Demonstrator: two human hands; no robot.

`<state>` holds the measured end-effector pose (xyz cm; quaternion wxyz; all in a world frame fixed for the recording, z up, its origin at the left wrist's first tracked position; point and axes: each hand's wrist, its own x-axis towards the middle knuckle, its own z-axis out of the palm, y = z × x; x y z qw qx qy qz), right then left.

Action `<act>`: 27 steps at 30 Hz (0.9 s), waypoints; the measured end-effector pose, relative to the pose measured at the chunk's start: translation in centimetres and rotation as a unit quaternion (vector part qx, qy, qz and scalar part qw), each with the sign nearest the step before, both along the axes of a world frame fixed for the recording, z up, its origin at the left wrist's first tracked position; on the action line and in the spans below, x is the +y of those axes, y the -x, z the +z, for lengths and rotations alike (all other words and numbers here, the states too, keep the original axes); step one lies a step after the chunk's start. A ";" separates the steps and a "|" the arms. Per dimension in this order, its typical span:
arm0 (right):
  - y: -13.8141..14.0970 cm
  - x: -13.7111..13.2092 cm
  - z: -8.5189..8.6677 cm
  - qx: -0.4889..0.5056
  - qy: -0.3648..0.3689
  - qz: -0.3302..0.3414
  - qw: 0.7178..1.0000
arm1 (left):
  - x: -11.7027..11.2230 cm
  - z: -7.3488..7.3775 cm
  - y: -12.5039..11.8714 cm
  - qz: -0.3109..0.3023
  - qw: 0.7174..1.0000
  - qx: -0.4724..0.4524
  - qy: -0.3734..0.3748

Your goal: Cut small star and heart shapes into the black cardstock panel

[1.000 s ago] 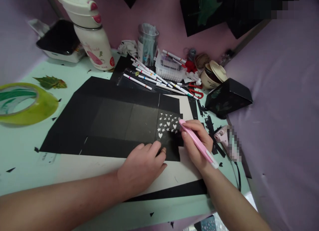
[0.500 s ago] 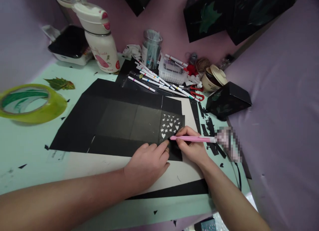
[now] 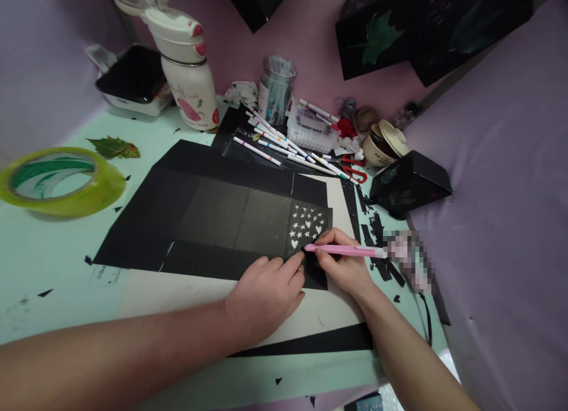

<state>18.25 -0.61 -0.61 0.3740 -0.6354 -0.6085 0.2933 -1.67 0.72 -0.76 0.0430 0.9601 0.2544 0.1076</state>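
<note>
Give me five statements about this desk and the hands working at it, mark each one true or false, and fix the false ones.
1. The right hand holds a pink pen-shaped tool. True.
2. The left hand grips the roll of tape. False: it touches the black card, and the roll of tape lies apart from it.
3. White star and heart shapes show near the right-hand end of the black card. True.
4. The leaf lies on top of the black card. False: it lies on the table, beside the roll of tape.
5. The white bottle stands upright. True.
</note>
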 end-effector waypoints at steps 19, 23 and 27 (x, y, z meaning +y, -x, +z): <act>0.2 0.2 -0.4 0.008 -0.009 -0.024 1.000 | 0.0 0.3 -0.1 0.008 1.000 -0.002 0.001; 0.2 0.2 -0.4 0.002 -0.014 -0.027 1.000 | -0.1 0.1 -0.1 0.009 1.000 0.000 0.003; 0.1 0.1 -0.3 0.000 -0.012 -0.014 1.000 | -0.1 0.0 0.0 0.009 1.000 -0.002 0.002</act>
